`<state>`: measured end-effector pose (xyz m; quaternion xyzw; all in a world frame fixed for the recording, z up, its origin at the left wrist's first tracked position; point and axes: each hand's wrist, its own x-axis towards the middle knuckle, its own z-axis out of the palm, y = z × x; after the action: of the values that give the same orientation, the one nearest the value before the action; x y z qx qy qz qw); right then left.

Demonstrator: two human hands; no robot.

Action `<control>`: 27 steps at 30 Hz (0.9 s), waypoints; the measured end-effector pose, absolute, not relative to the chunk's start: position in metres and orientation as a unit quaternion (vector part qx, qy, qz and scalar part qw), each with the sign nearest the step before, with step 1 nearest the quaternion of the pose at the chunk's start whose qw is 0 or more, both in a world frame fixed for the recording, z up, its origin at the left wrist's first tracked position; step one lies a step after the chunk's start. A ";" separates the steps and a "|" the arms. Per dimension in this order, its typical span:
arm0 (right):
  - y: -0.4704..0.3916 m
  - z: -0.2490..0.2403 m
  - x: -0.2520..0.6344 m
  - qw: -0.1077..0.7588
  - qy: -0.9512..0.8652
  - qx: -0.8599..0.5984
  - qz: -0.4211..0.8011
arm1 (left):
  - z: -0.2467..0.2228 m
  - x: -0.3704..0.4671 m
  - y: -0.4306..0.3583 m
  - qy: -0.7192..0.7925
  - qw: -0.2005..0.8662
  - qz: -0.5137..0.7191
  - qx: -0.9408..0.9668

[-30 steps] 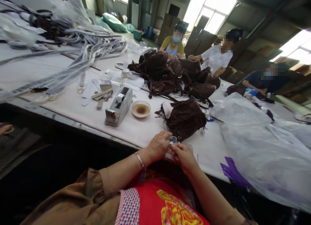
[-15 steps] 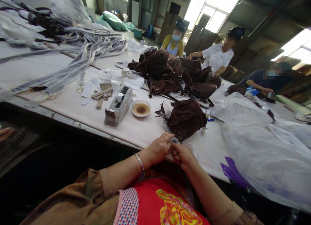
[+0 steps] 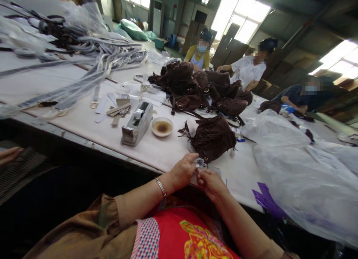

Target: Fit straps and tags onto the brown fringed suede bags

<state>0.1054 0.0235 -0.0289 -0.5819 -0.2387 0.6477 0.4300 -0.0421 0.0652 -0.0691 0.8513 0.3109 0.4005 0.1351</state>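
Close fingerwork at the near edge of a crowded table (image 3: pixel 159 154)

The table runs slantwise across the frame. At right, a big spread of clear plastic sheeting (image 3: pixel 304 184) drapes over the edge. Upper left lie plastic-wrapped straps (image 3: pixel 117 57), their sleeves presumably guarding the finish. A pile of brown bags (image 3: pixel 179 78) is heaped upper centre, in front of co-workers.

Just right of centre, a fringed brown bag (image 3: pixel 215 137) lies in front of the pile, probably to sit within easy reach. A tape dispenser (image 3: pixel 137 124) and, just beside it, a shallow dish (image 3: pixel 160 135) of brownish liquid stand left of it, likely placed near the front for the same reason.

Below that bag, the left hand (image 3: pixel 183 171) and right hand (image 3: pixel 211 182) meet, fingers bent inward. Between their fingertips is a small translucent piece (image 3: pixel 199 162); both seem to pinch it, one from each side, which would steady something so slight. It is at the bag's lower edge; whether it is attached there, or what it is, cannot be told.
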 end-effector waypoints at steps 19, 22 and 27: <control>0.016 -0.029 0.108 0.571 -0.255 -0.525 0.577 | -0.005 -0.025 0.060 0.427 0.458 0.409 0.664; 0.010 -0.026 0.112 0.576 -0.248 -0.500 0.597 | -0.003 -0.020 0.056 0.433 0.490 0.412 0.635; 0.006 -0.020 0.116 0.558 -0.262 -0.516 0.595 | -0.002 -0.013 0.050 0.453 0.466 0.400 0.646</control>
<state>0.1156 0.0058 -0.0197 -0.5156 -0.2620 0.5947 0.5584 -0.0133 0.0504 -0.0018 0.6463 0.4529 0.3999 0.4660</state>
